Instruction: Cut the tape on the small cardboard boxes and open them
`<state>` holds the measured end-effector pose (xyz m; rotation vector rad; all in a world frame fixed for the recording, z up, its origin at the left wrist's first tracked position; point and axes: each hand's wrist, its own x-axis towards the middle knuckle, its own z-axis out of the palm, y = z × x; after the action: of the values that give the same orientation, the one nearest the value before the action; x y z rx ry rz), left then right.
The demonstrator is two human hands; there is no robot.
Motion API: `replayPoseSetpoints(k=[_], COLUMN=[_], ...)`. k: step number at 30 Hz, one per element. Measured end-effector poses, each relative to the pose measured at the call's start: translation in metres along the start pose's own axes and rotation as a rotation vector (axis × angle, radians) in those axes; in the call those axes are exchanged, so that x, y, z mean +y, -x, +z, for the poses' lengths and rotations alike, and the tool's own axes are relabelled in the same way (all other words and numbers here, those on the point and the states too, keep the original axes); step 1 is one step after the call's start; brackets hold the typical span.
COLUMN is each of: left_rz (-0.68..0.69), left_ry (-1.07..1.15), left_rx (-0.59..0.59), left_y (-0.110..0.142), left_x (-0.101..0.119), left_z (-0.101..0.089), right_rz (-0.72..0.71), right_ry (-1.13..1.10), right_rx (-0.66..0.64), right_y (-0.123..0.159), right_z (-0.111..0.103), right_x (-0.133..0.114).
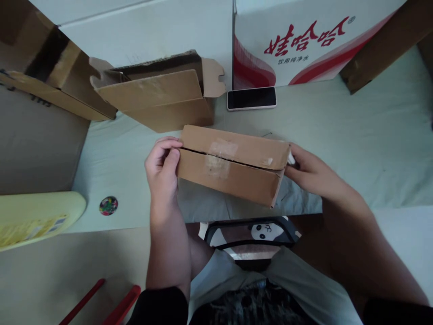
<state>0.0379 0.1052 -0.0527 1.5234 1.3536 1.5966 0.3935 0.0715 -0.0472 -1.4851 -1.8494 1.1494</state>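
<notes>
A long brown cardboard box (233, 164) with its flaps closed and old tape patches on top is held just above a pale green cloth-covered surface (355, 144). My left hand (162, 169) grips its left end, fingers curled over the flap seam. My right hand (309, 174) holds the right end, fingers pressed against the end panel near a white scrap of tape.
An open cardboard box (162, 97) lies behind, a black phone (252, 98) beside it, and a white carton with red print (304, 40) further back. Brown cartons (37, 108) stand left. A round sticker (108, 205), a yellow object (34, 219) and red handles (111, 302) lie lower left.
</notes>
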Motion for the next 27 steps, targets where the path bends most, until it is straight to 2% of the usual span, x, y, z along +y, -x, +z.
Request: replayPoseSetpoints(k=[2,5,10,16,22,27], left_rz=[0.006,0.033,0.059,0.098,-0.024,-0.131], left_ry=[0.003,-0.008,0.017,0.043,0.000,0.079], left_rx=[-0.023,-0.052,-0.111,-0.108,-0.099,-0.001], left_y=[0.0004,0.0015,0.0050,0.0041,0.0027,0.0023], left_x=[-0.0008,-0.0016,0.0012,0.0015,-0.0009,0.0051], left_z=[-0.0001,-0.0008,-0.0010,-0.0002,0.0007,0.0045], right_rz=[-0.014,-0.006,-0.015,-0.024,-0.003,0.043], right_ry=[-0.050,-0.062,-0.070,-0.037,0.004,-0.043], right_rx=[-0.109,-0.170,-0.108,-0.077,-0.104,-0.132], right_y=[0.0000,-0.0002,0.0016,0.0022,0.0000,-0.0026], right_z=[0.0027,0.0054,0.0050,0.0036,0.0060,0.0078], right_x=[0.0011,0.0055,0.0069,0.0050,0.0036,0.0059])
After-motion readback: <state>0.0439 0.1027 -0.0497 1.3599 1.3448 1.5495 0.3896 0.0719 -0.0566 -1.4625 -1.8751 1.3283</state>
